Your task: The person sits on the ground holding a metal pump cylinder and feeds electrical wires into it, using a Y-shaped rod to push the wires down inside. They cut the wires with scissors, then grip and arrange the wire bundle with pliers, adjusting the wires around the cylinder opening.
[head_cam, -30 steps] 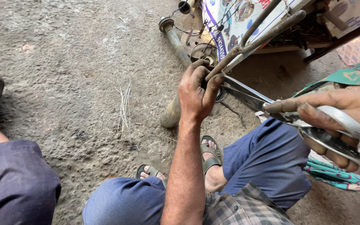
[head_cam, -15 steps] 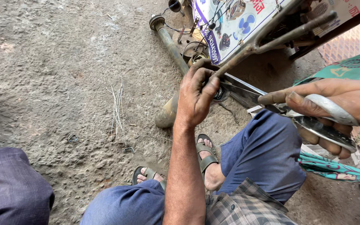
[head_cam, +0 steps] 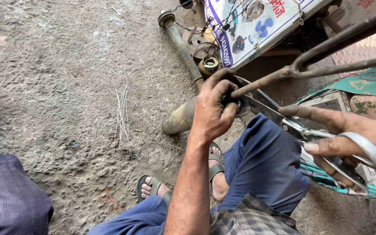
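The left hand is curled tight around a small dark round part at the end of a rusty bent metal rod, fingers closed on it. The right hand has its fingers through the loops of large steel shears, gripped firmly, blades meeting right beside the left fingertips. The risk looks plain: a slip of those blades could nick the fingers, being so close.
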